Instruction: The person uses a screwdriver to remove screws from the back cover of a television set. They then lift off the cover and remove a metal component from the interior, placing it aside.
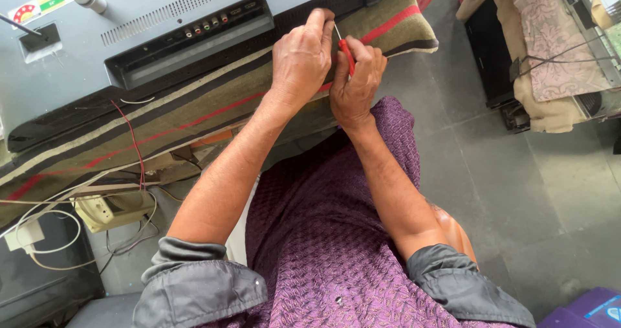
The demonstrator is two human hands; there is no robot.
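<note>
Fingers of the right hand (pixel 354 85) are wrapped tightly around the red handle of a screwdriver (pixel 347 54), whose thin metal shaft is pointed up toward the lower edge of the grey back panel of a flat television (pixel 129 17). Fingers of the left hand (pixel 302 59) are held pressed together and curled, with the fingertips laid against the panel edge just beside the screwdriver shaft; the two hands are touching. The television is laid face down on a striped brown blanket (pixel 194 111) with red and cream bands. A row of coloured connector sockets (pixel 207 25) is seen in a recess of the panel, well left of the hands. Red and white wires (pixel 132 143) are hung below the blanket edge, near a cream-coloured box (pixel 113 210).
</note>
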